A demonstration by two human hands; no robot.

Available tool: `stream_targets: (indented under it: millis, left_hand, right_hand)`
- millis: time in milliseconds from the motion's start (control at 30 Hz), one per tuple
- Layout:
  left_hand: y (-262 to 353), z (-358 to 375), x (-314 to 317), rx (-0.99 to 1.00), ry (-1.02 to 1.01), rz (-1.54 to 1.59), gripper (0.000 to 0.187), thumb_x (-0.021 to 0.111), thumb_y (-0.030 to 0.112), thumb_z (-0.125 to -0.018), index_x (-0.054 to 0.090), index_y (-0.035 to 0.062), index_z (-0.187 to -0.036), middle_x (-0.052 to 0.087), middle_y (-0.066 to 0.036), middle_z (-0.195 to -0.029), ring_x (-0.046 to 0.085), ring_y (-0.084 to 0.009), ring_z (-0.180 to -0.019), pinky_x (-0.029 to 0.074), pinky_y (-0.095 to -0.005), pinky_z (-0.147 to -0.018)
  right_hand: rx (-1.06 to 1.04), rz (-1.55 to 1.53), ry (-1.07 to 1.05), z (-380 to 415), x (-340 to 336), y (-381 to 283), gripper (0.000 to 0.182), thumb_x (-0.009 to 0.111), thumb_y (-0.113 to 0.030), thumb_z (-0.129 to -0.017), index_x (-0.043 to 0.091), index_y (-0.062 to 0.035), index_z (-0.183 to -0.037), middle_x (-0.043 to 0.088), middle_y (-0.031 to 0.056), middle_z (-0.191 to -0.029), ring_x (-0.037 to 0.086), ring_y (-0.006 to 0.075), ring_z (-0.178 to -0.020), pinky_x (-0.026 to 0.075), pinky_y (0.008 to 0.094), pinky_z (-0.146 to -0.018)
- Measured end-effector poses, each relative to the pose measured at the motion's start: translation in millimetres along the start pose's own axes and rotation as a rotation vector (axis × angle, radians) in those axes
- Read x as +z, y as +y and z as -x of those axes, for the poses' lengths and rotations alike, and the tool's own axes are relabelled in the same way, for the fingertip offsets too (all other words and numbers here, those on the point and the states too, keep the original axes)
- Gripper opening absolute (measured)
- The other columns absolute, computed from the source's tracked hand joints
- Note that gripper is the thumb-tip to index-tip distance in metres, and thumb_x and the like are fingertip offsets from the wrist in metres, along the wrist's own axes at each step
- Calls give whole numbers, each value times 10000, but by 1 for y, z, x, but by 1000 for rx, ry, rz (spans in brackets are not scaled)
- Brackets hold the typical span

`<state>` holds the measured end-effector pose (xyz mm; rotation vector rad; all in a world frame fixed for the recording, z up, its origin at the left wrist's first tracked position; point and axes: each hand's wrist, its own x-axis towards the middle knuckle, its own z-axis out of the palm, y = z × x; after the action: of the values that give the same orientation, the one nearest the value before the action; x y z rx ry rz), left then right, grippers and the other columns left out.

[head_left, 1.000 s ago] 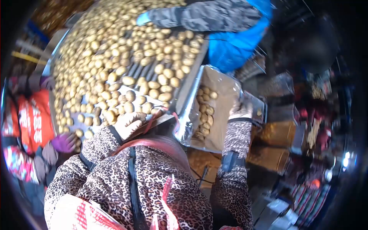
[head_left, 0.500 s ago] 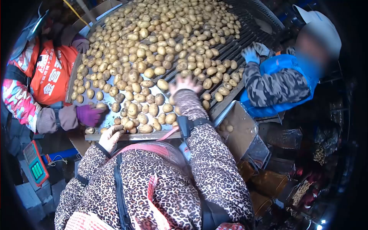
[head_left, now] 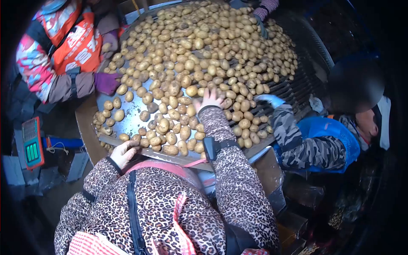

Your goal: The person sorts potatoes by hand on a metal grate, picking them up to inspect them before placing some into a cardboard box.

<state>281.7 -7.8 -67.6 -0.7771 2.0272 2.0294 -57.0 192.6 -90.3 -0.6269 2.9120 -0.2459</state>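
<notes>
Potatoes (head_left: 171, 137) lie loose across a metal sorting table (head_left: 135, 111), thick at the back and thinner near me. My right hand (head_left: 209, 100) rests among them near the middle, fingers spread, palm down, touching several. No potato is visibly enclosed in it. At the table's front rim (head_left: 163, 157), my left hand (head_left: 123, 154) lies with its fingers on the edge and the thumb apart, beside the nearest potatoes. It holds no potato that I can see.
A co-worker's purple glove (head_left: 107, 83) is at the left edge. From the right reaches a blue glove (head_left: 270, 100); a striped sleeve (head_left: 268, 7) comes in at the back. Slatted bars (head_left: 293, 90) show at right. Lower left is a scale (head_left: 32, 144); a cardboard box (head_left: 268, 170) stands right.
The view has shifted, and more of the far potatoes show. The right co-worker's blue glove now reaches over the table, and a striped sleeve has appeared at the back. My right hand stays among the potatoes.
</notes>
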Motion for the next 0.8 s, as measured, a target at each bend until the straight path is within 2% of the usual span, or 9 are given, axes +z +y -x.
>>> stream_targets:
  millis: [67,167,233,300,367,433,533,567,800]
  left_hand:
    - [7,-3,5,45,38,-222,321,508,91,-958,537,-47,-1246,651,-97,-1123,593,-138,-1060,477,-283,-922]
    - [31,-2,14,206,116,-582,332,550,113,-922,561,0,-1235,653,-156,-1109,624,-229,-1062,481,-344,-932]
    - [32,-18,13,477,66,-955,384,571,64,-834,553,46,-1216,601,-169,-1102,565,-371,-1091,457,-433,-944]
    - [30,-42,18,852,49,-1104,433,602,81,-787,542,65,-1215,568,-164,-1164,523,-382,-1144,422,-484,-960]
    - [33,-49,30,910,9,-1265,483,648,211,-779,542,77,-1231,525,-150,-1265,467,-352,-1235,364,-521,-1023]
    - [4,-55,32,908,18,-1310,545,651,271,-770,520,87,-1266,514,-158,-1292,454,-350,-1258,344,-522,-1048]
    - [-1,-56,31,852,5,-1296,610,670,280,-707,526,54,-1255,519,-196,-1254,470,-381,-1222,335,-544,-1061]
    - [-3,-56,31,841,11,-1296,616,670,279,-702,526,48,-1254,522,-201,-1246,473,-385,-1217,336,-546,-1061]
    - [11,-67,31,795,-17,-1201,651,702,264,-633,543,9,-1210,545,-201,-1197,513,-382,-1145,370,-525,-1032]
  right_hand:
    - [-77,-49,36,9,38,-20,758,560,-523,-832,357,-133,-1450,209,182,-1540,239,467,-1373,260,594,-1110]
    - [-348,-95,-23,32,36,-19,713,517,-472,-869,366,-56,-1428,337,218,-1472,325,437,-1345,304,527,-1111]
    - [-429,37,-56,62,23,-12,639,582,-388,-858,414,-112,-1409,394,176,-1452,336,409,-1348,292,510,-1121]
    - [-498,-263,-127,63,15,20,559,593,-359,-860,498,-79,-1335,466,227,-1378,402,426,-1307,347,482,-1099]
    - [-294,-317,22,50,-18,44,405,573,-260,-890,587,-73,-1249,575,207,-1260,572,345,-1164,458,406,-1023]
    - [44,-397,139,25,-38,72,329,559,-240,-903,646,-107,-1191,630,180,-1190,595,322,-1128,470,389,-999]
    - [203,-241,194,-37,-50,118,340,531,-290,-921,647,-122,-1193,647,180,-1158,615,335,-1089,482,405,-966]
    - [136,-189,288,-63,-35,141,343,526,-326,-925,664,-119,-1161,687,166,-1050,667,326,-914,545,424,-775]
    - [274,22,-68,-144,-35,153,348,527,-343,-929,665,-110,-1147,683,141,-965,650,298,-822,524,409,-688]
